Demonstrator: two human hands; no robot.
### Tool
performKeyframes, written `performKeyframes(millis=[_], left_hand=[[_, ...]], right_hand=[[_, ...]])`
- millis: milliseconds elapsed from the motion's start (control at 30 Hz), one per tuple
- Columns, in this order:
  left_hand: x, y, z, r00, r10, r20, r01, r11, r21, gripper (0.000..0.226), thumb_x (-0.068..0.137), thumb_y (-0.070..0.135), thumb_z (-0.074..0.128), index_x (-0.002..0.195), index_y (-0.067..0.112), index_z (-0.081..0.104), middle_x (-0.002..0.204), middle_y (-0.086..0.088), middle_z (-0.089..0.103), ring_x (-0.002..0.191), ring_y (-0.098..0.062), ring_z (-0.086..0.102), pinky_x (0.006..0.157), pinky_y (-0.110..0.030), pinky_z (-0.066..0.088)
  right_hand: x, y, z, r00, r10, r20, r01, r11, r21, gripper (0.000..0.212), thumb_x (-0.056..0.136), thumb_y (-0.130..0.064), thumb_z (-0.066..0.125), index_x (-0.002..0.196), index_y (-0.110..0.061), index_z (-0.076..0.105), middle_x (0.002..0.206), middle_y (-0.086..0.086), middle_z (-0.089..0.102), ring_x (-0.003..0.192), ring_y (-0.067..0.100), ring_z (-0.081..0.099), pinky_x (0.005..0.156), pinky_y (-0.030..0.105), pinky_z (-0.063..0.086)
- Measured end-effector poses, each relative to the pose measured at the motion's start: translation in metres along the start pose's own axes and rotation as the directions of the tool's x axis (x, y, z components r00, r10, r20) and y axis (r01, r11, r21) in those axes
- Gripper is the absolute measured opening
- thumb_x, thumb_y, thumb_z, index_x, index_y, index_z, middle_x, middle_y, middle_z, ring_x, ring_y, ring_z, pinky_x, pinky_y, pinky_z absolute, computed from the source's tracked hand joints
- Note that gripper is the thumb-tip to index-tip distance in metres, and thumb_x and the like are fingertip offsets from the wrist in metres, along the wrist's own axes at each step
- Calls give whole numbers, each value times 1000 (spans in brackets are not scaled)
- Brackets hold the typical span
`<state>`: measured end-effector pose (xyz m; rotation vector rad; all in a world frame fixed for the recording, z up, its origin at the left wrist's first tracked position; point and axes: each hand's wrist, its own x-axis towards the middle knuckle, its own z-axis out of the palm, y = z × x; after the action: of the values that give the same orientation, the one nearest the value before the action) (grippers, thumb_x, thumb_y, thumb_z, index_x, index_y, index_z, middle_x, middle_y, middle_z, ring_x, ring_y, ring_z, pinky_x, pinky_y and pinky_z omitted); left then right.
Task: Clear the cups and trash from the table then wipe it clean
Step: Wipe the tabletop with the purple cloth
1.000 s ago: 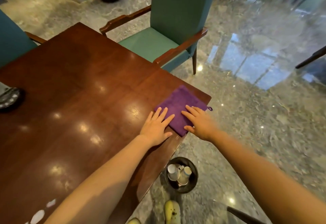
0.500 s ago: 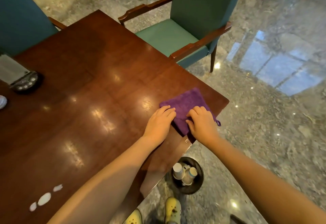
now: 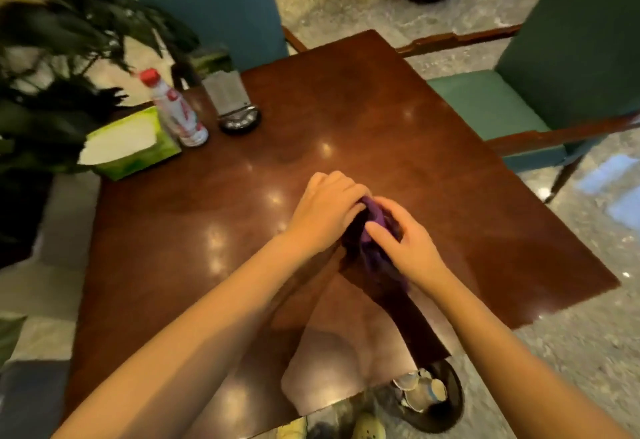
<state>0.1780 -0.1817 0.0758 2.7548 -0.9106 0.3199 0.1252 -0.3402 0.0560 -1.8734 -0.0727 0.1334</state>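
A purple cloth (image 3: 374,231) is bunched up between both hands above the middle of the dark wooden table (image 3: 242,217). My left hand (image 3: 325,210) grips the cloth from the left with curled fingers. My right hand (image 3: 405,234) holds it from the right, thumb and fingers wrapped around the folds. Most of the cloth is hidden between the palms. On the floor by the table's near edge stands a black bin (image 3: 436,400) with several used paper cups (image 3: 419,390) inside.
At the table's far left stand a green tissue box (image 3: 128,144), a red-capped bottle (image 3: 176,109) and a napkin holder on a black base (image 3: 232,103). Green chairs (image 3: 540,92) stand at the right and back. A leafy plant (image 3: 69,40) fills the left.
Both hands lay flat on the cloth at the table's right corner; now they have gathered it into a bunch and hold it over the table's middle. The view has swung left.
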Motion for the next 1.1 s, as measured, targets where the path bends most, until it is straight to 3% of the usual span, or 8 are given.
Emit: performKeyframes(millis=[200,300,467,767,867,967,1033,1100], left_hand=[[-63,-71,-55,962,-263,75,265,964,-18,21,90,31,52,108,26,63,102,4,66,104,-18,51,82,-33,26],[-97,-117,-76,916,-375,140,376,926,23,25,85,30,61,110,25,64,106,2,67,107,-21,53,87,-38,34],[-144,-192,-106,817,-559,144,573,814,-91,20,81,20,68,99,13,70,99,-7,71,94,-24,61,78,-31,42],[-180,-276,-113,766,-629,-130,623,777,-92,15,80,4,63,92,10,70,94,-9,68,93,-26,58,85,-31,39],[-207,-275,-71,809,-585,-60,574,808,-134,17,71,1,61,84,9,69,88,-12,68,86,-33,59,78,-26,33],[-236,-262,-25,808,-577,115,588,784,-200,20,72,2,55,85,11,68,91,-10,68,90,-32,57,84,-31,40],[-252,-254,-3,810,-555,189,586,772,-247,25,72,6,48,85,10,69,93,-9,69,91,-27,56,87,-31,41],[-263,-249,1,802,-573,169,595,742,-308,27,71,5,50,88,10,70,97,-8,69,96,-22,56,95,-14,34]], right_hand=[[51,-48,62,959,-211,188,275,856,-439,25,88,-15,59,111,-13,67,107,6,72,100,23,65,79,19,39],[77,-67,103,938,-231,259,331,820,-467,23,89,-21,57,109,-17,68,109,4,72,104,24,64,87,32,45],[119,-95,163,896,-267,355,416,783,-463,23,89,-21,58,109,-16,69,113,4,71,108,23,62,91,33,45],[164,-110,256,862,-332,382,477,786,-393,27,86,-14,61,112,-16,69,113,3,71,108,20,63,95,33,47],[157,-74,266,830,-308,465,525,712,-466,29,84,-12,63,111,-15,69,113,8,70,109,27,62,96,39,48],[141,-41,264,736,-110,668,563,647,-513,28,84,-28,65,109,-18,69,125,3,64,120,23,55,104,33,39],[131,-28,270,645,-1,764,629,568,-530,43,85,-51,53,115,-21,65,131,-1,58,124,19,49,107,31,34],[130,-22,284,645,-60,762,680,500,-536,61,85,-60,32,126,-21,57,137,2,52,130,23,42,111,33,30]])
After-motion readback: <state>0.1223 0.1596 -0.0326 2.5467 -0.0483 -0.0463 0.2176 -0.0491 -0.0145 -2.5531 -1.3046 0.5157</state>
